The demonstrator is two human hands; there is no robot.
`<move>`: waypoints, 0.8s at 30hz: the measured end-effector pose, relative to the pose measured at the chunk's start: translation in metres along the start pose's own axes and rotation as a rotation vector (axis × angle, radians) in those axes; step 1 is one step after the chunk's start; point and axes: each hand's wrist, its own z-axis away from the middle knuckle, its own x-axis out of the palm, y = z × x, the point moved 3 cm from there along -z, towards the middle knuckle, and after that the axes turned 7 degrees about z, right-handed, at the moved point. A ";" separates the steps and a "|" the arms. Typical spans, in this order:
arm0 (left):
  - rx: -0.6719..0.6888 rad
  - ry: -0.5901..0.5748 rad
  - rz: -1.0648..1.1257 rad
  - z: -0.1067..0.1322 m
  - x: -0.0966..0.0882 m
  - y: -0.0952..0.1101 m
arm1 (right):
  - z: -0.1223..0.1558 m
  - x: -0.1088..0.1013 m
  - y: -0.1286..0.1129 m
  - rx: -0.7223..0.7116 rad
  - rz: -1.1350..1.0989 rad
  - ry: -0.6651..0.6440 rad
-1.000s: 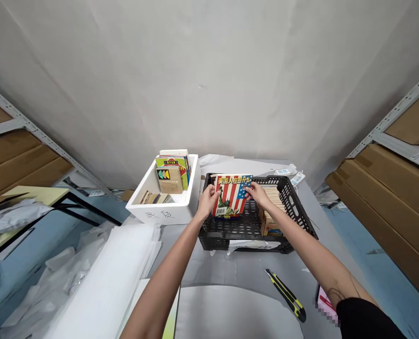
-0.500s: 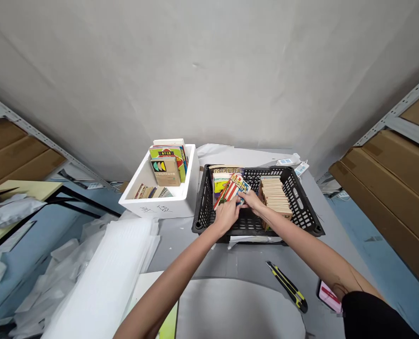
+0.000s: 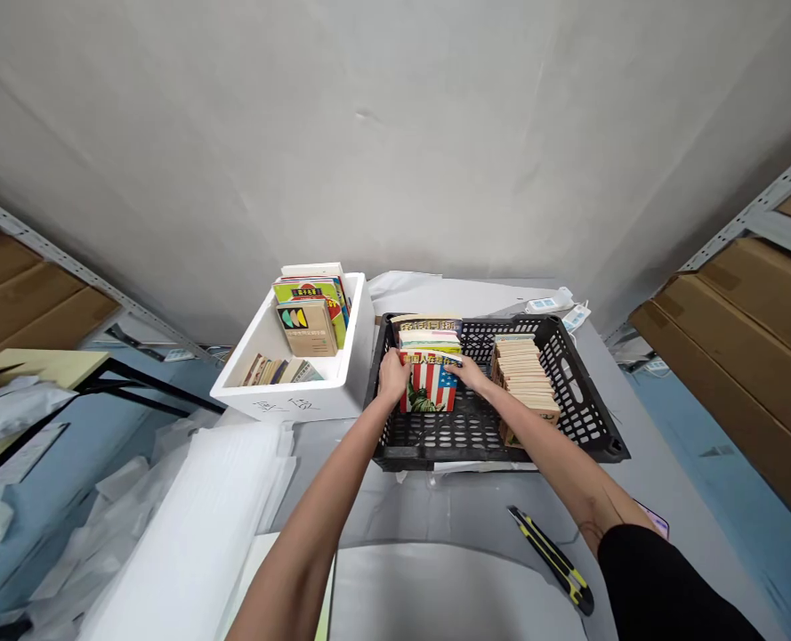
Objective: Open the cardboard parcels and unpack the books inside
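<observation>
A book with a red-and-white striped cover and a statue figure (image 3: 428, 387) stands upright in the left part of a black plastic crate (image 3: 479, 458). My left hand (image 3: 393, 376) is closed on its left edge, and my right hand (image 3: 470, 373) grips its upper right corner. Directly behind it, other books (image 3: 428, 338) stand against the far side of the crate. A tight row of cream-edged books (image 3: 525, 374) fills the crate's right part, beside my right forearm.
Left of the crate stands a white foam box (image 3: 294, 402) with books inside. A yellow-black utility knife (image 3: 552, 559) lies on the grey table near the front. White packing sheets (image 3: 188, 525) are stacked at left; cardboard boxes (image 3: 735, 356) sit on the right shelf.
The striped book has gone from tilted to upright, its cover now facing me in front of the other books. My left hand has shifted left to its side edge.
</observation>
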 end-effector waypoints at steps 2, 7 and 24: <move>-0.036 0.019 -0.018 -0.001 0.007 -0.003 | -0.005 0.002 0.000 0.003 0.072 0.067; -0.065 -0.011 -0.032 0.003 0.019 -0.002 | -0.006 0.002 0.000 0.055 0.214 0.211; -0.186 -0.079 0.115 -0.007 0.028 -0.008 | -0.012 0.017 0.020 0.269 0.293 0.150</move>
